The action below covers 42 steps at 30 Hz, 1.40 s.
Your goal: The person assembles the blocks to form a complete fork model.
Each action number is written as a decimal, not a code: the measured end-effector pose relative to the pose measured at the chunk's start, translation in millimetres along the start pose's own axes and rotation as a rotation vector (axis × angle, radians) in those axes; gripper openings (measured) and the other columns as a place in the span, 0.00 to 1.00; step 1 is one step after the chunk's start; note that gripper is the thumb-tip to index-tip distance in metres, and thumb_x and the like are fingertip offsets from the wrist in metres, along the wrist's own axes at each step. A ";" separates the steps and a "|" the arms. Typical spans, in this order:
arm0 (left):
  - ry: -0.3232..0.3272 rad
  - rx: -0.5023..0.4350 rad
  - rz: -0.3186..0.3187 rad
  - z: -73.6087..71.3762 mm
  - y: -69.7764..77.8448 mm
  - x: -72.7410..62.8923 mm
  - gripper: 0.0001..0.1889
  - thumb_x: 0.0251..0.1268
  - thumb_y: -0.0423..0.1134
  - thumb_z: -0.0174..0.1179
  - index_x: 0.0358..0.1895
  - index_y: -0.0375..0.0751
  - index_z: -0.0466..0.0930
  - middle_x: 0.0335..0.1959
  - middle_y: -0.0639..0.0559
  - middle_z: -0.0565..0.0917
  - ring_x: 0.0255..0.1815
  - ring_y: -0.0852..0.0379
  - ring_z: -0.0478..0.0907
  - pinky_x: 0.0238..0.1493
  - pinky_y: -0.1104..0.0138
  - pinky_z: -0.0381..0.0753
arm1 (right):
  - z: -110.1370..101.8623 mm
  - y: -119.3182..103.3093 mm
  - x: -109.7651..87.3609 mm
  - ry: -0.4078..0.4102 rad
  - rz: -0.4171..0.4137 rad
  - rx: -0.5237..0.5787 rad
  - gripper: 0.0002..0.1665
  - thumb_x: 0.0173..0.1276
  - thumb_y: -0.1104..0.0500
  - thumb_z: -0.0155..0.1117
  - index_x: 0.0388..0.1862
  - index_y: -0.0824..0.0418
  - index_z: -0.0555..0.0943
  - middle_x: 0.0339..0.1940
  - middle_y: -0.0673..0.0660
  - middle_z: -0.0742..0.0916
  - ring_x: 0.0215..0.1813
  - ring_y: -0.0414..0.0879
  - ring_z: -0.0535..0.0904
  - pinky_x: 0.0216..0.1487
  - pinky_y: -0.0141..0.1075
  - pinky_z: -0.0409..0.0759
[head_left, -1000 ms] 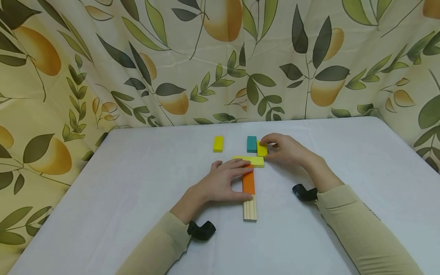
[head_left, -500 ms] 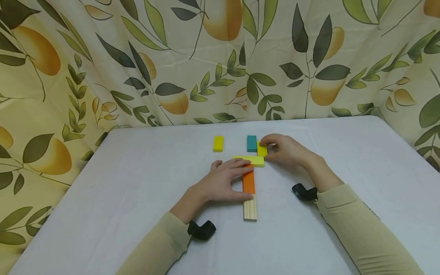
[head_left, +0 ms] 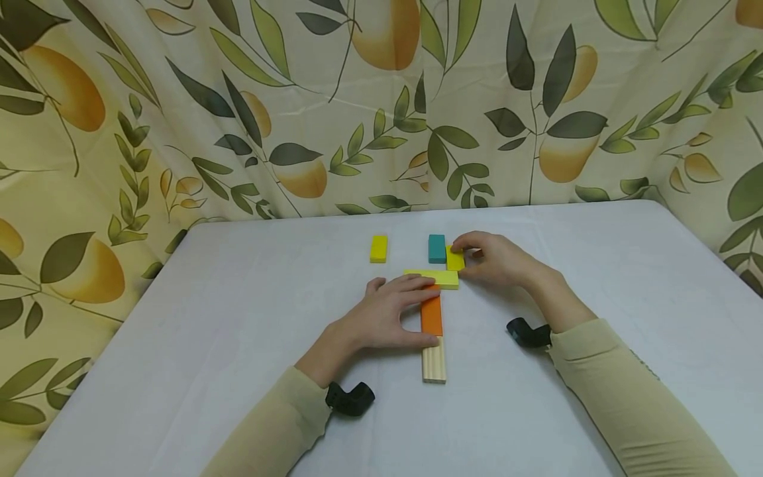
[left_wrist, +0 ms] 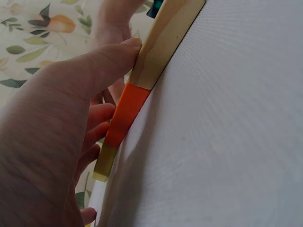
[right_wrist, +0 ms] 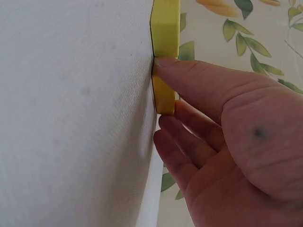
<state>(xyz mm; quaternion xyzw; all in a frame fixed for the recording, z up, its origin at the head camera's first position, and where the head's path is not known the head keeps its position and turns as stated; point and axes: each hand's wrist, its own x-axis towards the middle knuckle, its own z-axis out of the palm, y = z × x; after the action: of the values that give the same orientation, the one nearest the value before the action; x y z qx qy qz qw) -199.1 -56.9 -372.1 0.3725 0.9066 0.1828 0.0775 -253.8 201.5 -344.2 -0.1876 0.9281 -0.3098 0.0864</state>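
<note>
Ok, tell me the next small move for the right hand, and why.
I'd probably have the right hand let go of the golden-yellow block it pinches: that block already lies beside the teal block and appears to meet the crosswise pale-yellow block, which the left hand touches.

The head view drifts by a hair: the far patterned curtain (head_left: 381, 152), white tabletop (head_left: 250, 311) and blocks (head_left: 434, 364) show slightly higher than a second ago; left hand (head_left: 390, 315) and right hand (head_left: 501, 260) show no visible change against the blocks.
</note>
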 end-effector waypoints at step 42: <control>0.010 -0.003 0.003 1.7 -2.4 -0.1 0.41 0.60 0.69 0.62 0.76 0.61 0.67 0.77 0.63 0.63 0.78 0.62 0.51 0.71 0.39 0.48 | -9.1 -7.1 7.5 0.028 -0.021 0.041 0.29 0.67 0.61 0.69 0.66 0.65 0.76 0.67 0.65 0.77 0.68 0.67 0.69 0.68 0.60 0.66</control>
<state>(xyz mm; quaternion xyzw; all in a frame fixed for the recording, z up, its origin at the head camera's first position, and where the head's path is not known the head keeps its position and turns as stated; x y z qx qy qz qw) -200.2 -58.1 -374.6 0.3728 0.9061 0.1861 0.0730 -261.1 198.2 -333.0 -0.1913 0.9206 -0.3322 0.0741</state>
